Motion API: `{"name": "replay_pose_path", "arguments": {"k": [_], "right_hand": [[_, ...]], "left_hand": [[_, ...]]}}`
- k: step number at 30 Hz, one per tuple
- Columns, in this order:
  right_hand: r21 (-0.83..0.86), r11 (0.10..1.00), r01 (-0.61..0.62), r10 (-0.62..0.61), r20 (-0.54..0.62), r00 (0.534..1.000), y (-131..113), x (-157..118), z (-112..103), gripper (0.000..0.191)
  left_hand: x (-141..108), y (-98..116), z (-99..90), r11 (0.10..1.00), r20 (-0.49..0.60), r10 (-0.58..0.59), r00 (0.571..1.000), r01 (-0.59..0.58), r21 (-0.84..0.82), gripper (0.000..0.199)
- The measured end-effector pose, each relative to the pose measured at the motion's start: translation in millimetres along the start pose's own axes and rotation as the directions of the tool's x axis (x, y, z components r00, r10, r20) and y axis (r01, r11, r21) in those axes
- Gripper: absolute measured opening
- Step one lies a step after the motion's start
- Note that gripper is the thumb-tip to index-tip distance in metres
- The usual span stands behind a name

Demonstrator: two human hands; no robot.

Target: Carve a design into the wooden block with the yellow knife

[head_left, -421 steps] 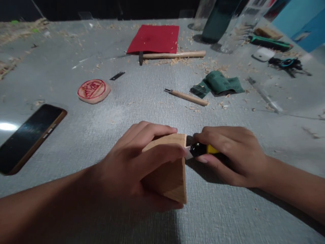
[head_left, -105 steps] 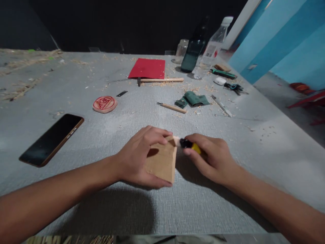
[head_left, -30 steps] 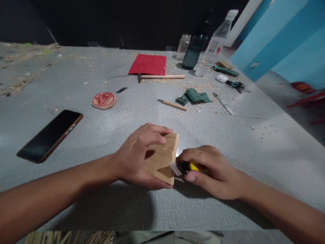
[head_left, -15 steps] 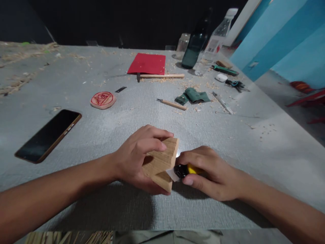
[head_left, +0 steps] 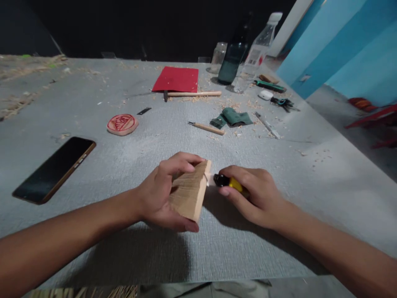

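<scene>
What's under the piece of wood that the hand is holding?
The wood block rests on the grey table, tilted up by the left hand. Fingers curl beneath its near edge; the rest underneath is hidden.

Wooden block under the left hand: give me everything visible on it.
The pale wooden block is a flat, roughly square slab with visible grain lines and a cleanly cut right edge. It sits tilted on the grey textured table, far edge raised. The left hand grips it, fingers over the top edge, thumb beneath. The blade of a yellow-and-black utility knife, held in the right hand, meets its upper right corner.
</scene>
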State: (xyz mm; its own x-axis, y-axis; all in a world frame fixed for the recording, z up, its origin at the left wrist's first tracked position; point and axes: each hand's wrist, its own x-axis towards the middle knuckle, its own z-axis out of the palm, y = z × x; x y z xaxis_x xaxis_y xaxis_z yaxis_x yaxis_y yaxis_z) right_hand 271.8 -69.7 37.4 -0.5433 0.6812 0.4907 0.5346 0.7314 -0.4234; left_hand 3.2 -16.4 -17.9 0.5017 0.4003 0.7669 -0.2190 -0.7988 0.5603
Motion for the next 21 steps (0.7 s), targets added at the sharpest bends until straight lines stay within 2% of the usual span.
{"name": "replay_pose_path", "arguments": {"k": [4,9,14,21], "right_hand": [[-0.056,0.997,-0.05,0.048,-0.041,0.998,8.2,1.7,-3.4,0.015],[-0.052,0.998,-0.026,0.024,-0.039,0.999,9.5,1.5,-1.5,0.018],[-0.051,0.999,0.003,-0.005,-0.041,0.999,8.2,0.2,0.1,0.02],[-0.031,0.998,0.054,-0.054,-0.003,0.999,6.4,-0.5,1.0,0.021]], "left_hand": [[2.8,0.9,-3.1,1.0,0.0,-0.021,1.0,0.021,0.013,0.091],[3.4,-0.6,-2.8,0.999,0.007,0.033,0.999,-0.033,0.019,0.087],[6.8,2.3,-5.9,0.996,0.059,0.062,0.996,-0.066,0.065,0.068],[4.8,3.3,-6.6,0.995,0.069,0.048,0.996,-0.053,0.079,0.068]]}}
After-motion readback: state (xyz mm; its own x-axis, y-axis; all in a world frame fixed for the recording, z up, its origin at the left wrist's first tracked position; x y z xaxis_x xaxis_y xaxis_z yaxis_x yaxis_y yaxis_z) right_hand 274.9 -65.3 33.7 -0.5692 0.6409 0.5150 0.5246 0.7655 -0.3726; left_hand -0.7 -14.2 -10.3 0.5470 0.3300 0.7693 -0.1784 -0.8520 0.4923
